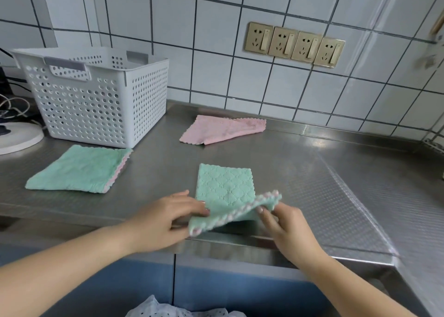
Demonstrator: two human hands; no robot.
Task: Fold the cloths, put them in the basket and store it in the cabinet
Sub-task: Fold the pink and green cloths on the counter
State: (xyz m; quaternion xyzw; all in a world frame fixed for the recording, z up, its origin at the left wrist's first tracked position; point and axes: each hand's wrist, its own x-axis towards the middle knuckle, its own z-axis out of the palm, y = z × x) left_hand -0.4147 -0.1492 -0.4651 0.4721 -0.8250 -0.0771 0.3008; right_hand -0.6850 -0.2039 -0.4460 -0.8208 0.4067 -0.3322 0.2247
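Note:
A green cloth (225,187) with a pink-scalloped edge lies at the front of the steel counter, its near edge lifted off the surface. My left hand (165,218) pinches the near left corner and my right hand (286,225) pinches the near right corner. A second green cloth (79,169) lies folded flat to the left, pink showing along its right edge. A pink cloth (223,129) lies loosely folded at the back of the counter. The white perforated basket (96,100) stands at the back left; I cannot see inside it.
The steel counter (336,172) runs to a tiled wall with a row of brass sockets (294,44). A round white base (19,136) and cables (9,105) sit left of the basket. Blue cabinet doors (216,285) are below the counter's front edge.

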